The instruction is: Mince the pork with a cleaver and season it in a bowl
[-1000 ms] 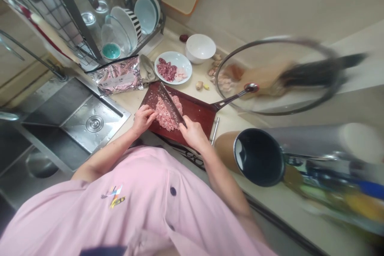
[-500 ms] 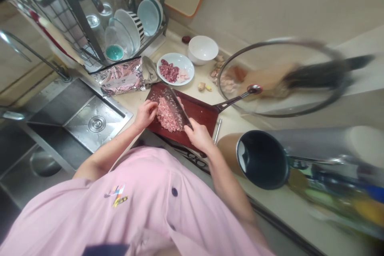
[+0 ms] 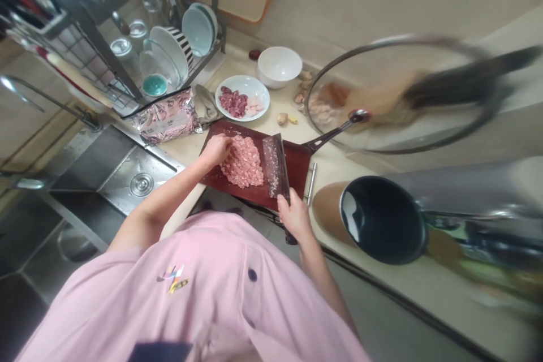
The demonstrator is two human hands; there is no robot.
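Mince (image 3: pixel 244 164) lies between the hands: the right hand (image 3: pixel 294 217) grips a cleaver (image 3: pixel 275 165), the left hand (image 3: pixel 218 149) curls at the mince's edge, its hold hidden from me.

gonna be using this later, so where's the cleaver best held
Probably by its handle, coming from the near side: the cleaver points its handle toward the body, while its broad, meat-flecked blade reaches away across the board. The right hand grips it there.

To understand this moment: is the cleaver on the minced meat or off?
Off: the cleaver is beside the minced meat, whose right edge shows.
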